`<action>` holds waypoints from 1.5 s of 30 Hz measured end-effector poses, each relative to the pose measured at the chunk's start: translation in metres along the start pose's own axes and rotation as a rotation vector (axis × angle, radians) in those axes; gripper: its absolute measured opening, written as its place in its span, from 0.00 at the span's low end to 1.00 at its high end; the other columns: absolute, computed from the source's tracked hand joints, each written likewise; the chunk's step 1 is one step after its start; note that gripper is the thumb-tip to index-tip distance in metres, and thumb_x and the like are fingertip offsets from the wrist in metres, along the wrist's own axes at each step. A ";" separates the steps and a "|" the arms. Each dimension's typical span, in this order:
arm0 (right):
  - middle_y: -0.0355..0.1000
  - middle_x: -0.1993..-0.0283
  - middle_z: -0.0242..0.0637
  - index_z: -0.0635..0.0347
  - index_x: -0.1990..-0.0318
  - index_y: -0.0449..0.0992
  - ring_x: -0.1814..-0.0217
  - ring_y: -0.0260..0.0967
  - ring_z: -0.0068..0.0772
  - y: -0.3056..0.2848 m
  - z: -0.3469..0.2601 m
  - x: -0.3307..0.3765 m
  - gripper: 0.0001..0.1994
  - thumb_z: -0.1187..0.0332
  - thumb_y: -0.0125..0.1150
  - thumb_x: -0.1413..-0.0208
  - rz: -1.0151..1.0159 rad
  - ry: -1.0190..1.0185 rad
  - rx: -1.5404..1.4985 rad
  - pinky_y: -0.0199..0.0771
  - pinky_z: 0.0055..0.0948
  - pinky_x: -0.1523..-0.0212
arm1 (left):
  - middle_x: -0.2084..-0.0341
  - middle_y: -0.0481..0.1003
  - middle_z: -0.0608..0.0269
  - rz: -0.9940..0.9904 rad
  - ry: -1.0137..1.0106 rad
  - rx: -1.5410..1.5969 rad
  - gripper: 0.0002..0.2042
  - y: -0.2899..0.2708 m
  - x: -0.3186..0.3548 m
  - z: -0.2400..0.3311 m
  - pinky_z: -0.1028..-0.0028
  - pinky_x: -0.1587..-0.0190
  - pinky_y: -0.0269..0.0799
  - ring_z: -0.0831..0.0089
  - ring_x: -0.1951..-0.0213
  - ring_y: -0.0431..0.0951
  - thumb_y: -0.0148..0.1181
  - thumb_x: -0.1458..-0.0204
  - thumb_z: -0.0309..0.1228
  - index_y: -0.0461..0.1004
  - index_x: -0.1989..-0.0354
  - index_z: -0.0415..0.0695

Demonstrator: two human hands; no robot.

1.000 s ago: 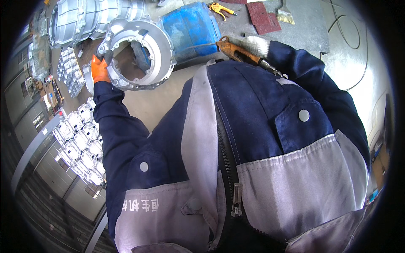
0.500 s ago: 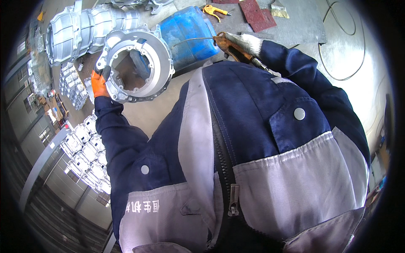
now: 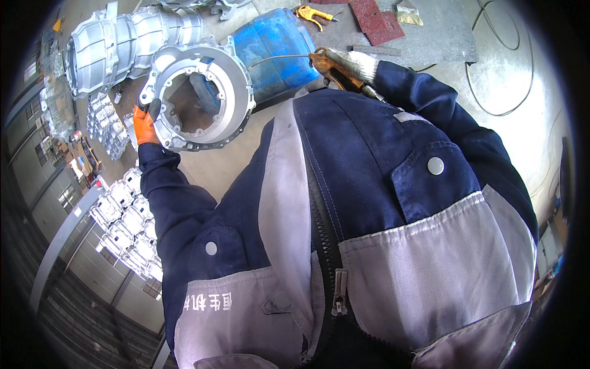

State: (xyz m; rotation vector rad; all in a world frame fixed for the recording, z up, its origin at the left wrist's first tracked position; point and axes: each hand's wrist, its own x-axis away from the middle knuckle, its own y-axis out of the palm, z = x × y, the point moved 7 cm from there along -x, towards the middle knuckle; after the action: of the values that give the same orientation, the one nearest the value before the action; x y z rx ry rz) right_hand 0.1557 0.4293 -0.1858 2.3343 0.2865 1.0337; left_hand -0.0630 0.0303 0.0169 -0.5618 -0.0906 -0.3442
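- Setting: a workshop with a grey concrete floor (image 3: 430, 37); rows of small cast aluminium parts (image 3: 126, 215) lie at lower left, and a large ribbed aluminium gearbox casing (image 3: 117, 46) lies at upper left.
- Left hand (image 3: 146, 123), in an orange glove, is closed on the rim of a round aluminium bell housing (image 3: 203, 92), held up with its open bore facing the camera.
- Right hand (image 3: 353, 64), in a grey glove, is wrapped round an orange air blow gun (image 3: 329, 64); its thin nozzle tube points toward the housing.
- A blue plastic drum (image 3: 273, 43) stands just behind the housing.
- A second orange blow gun (image 3: 310, 13) and red abrasive pads (image 3: 375, 15) lie on the floor beyond.
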 end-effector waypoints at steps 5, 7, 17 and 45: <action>0.71 0.68 0.40 0.61 0.58 0.72 0.73 0.70 0.25 0.002 0.000 0.000 0.25 0.45 0.44 0.43 0.031 0.021 -0.025 0.71 0.19 0.76 | 0.60 0.73 0.67 0.010 -0.030 0.027 0.19 -0.002 0.000 -0.004 0.75 0.54 0.62 0.76 0.58 0.70 0.63 0.55 0.31 0.70 0.53 0.42; 0.71 0.67 0.40 0.61 0.59 0.72 0.73 0.70 0.25 0.004 -0.001 -0.002 0.26 0.45 0.44 0.43 0.031 0.026 0.024 0.71 0.18 0.75 | 0.60 0.73 0.67 0.018 -0.051 0.049 0.19 -0.005 0.000 -0.009 0.75 0.54 0.62 0.76 0.58 0.70 0.63 0.55 0.31 0.70 0.53 0.42; 0.72 0.66 0.40 0.62 0.57 0.71 0.73 0.71 0.26 0.005 0.003 0.001 0.25 0.45 0.46 0.44 0.010 -0.007 -0.184 0.73 0.19 0.76 | 0.60 0.74 0.66 -0.020 0.008 0.028 0.20 -0.002 0.000 -0.002 0.74 0.54 0.62 0.75 0.58 0.70 0.63 0.55 0.33 0.70 0.53 0.42; 0.72 0.65 0.39 0.60 0.56 0.70 0.71 0.70 0.26 -0.005 0.035 -0.008 0.24 0.47 0.41 0.41 0.052 -0.062 -0.198 0.72 0.23 0.71 | 0.60 0.74 0.66 -0.014 -0.072 0.054 0.20 0.002 0.001 0.001 0.74 0.55 0.64 0.75 0.59 0.71 0.63 0.55 0.31 0.70 0.52 0.43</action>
State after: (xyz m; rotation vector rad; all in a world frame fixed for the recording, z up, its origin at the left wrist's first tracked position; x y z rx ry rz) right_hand 0.1759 0.4153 -0.2128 2.2001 0.0949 0.9665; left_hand -0.0609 0.0325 0.0168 -0.5202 -0.1728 -0.3346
